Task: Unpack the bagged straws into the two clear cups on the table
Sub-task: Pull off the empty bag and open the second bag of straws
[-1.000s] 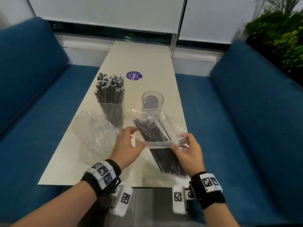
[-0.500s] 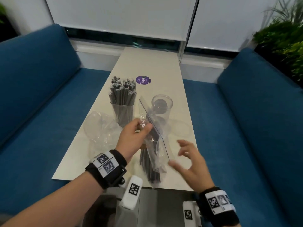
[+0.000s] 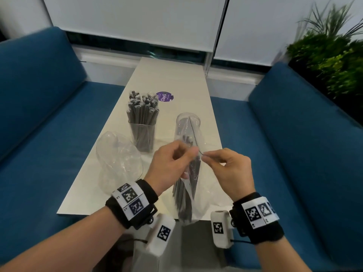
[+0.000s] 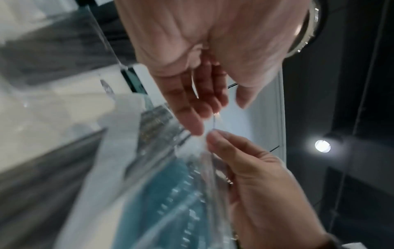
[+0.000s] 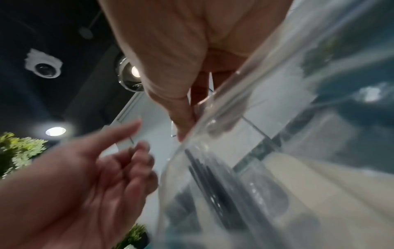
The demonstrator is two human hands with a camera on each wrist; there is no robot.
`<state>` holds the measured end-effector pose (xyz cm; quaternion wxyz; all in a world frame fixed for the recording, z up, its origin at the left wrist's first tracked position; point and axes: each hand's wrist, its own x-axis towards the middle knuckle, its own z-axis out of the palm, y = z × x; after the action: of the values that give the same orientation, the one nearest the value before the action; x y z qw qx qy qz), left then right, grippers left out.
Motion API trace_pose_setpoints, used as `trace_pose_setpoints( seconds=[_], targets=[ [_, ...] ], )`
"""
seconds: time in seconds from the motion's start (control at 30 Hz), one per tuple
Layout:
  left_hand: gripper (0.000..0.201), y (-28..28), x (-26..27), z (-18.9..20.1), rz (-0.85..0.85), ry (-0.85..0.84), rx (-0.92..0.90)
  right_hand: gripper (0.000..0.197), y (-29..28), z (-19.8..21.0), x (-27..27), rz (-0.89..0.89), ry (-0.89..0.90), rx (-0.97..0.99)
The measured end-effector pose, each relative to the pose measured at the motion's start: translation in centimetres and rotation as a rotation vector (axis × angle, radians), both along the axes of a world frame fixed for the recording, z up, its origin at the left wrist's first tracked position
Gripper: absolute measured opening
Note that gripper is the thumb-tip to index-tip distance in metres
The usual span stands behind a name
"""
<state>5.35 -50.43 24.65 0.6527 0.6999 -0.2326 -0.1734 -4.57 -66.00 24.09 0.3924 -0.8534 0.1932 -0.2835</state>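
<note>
A clear bag of black straws (image 3: 186, 195) hangs upright over the table's near edge. My left hand (image 3: 193, 154) and right hand (image 3: 205, 158) pinch its top edge from either side, fingertips almost touching. The right wrist view shows my right thumb and forefinger (image 5: 185, 123) closed on the film. Just behind the bag stands an empty clear cup (image 3: 188, 119), partly hidden by it. To its left is a second clear cup (image 3: 143, 134), packed with black straws (image 3: 143, 107) standing upright.
An empty crumpled clear bag (image 3: 117, 160) lies at the table's left edge, near the full cup. A purple round sticker (image 3: 164, 96) marks the white table (image 3: 176, 75). Blue sofas flank both sides; a green plant (image 3: 334, 61) stands far right.
The bag went from lying flat between both hands to hanging upright. The right hand let go half a second ago and has now come back to pinch the top edge.
</note>
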Motion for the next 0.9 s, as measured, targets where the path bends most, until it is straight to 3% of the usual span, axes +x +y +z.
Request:
trace_pose_setpoints(
  seconds=[0.07,0.17,0.33,0.5,0.6,0.77,0.9],
  targets=[
    [0.032,-0.4,-0.5,0.9,-0.048,0.112,-0.031,0.005,1.0,0.0,0.2,0.013,-0.008,-0.127],
    [0.018,-0.8,-0.3,1.0,-0.045,0.197,-0.033,0.014,1.7,-0.5,0.3,0.033,-0.032,-0.172],
    [0.012,-0.8,-0.5,0.1,-0.085,0.328,0.024,0.024,1.4,-1.1,-0.6,0.079,-0.010,-0.057],
    [0.013,-1.4,-1.2,-0.3,-0.024,0.307,0.010,0.009,-0.5,-1.2,-2.1,0.231,0.138,0.238],
    [0.013,-1.9,-2.1,-0.5,0.009,0.296,0.000,0.011,-1.9,-1.4,-2.6,0.287,0.193,0.279],
    [0.015,-3.2,-3.2,-0.4,0.007,0.389,-0.057,0.015,-2.7,-1.3,-2.6,0.204,0.126,0.471],
    [0.018,-4.2,-4.0,-0.5,-0.011,0.407,-0.042,0.013,-2.5,-1.7,-2.7,0.175,0.110,0.311]
  ],
)
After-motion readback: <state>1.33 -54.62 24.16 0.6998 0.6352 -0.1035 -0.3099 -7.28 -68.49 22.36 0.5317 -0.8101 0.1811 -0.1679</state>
